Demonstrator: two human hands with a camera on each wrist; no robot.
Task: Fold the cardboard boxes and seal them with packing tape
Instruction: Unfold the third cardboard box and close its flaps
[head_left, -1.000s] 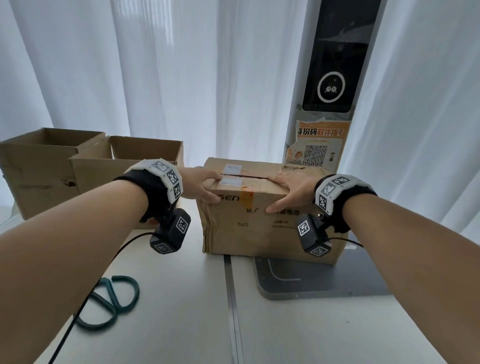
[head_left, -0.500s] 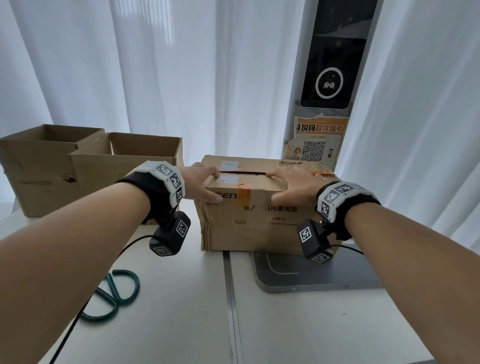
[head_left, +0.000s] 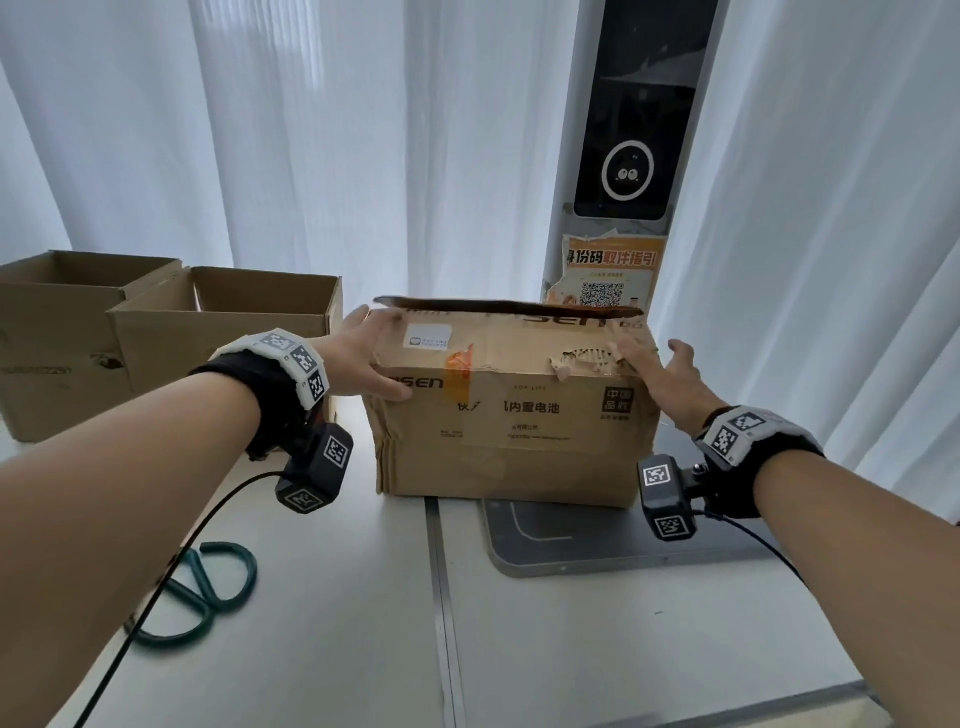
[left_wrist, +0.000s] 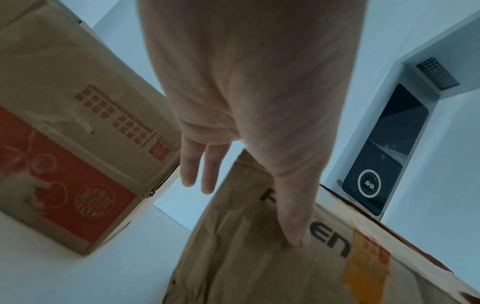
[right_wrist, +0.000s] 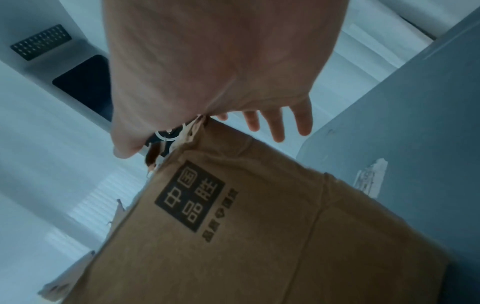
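Hands (head_left: 374, 348) at box (head_left: 511, 421) corners, perhaps touching.

Count of items, table and backdrop.

Cardboard boxes: 3 in total. One printed box (head_left: 511, 410) stands at the centre with flaps folded over; two open-topped boxes stand at left, the nearer one (head_left: 223, 332) just beside the farther one (head_left: 57, 338). Hands: 2, the left hand (head_left: 366, 358) and the right hand (head_left: 660, 382), one at each end of the centre box. Wrist cameras: 2, one (head_left: 311, 475) under the left wrist, one (head_left: 665, 496) under the right. Green loops (head_left: 195, 592) on the table: 2, joined. QR poster (head_left: 608, 273): 1. Dark screen panel (head_left: 631, 130): 1.
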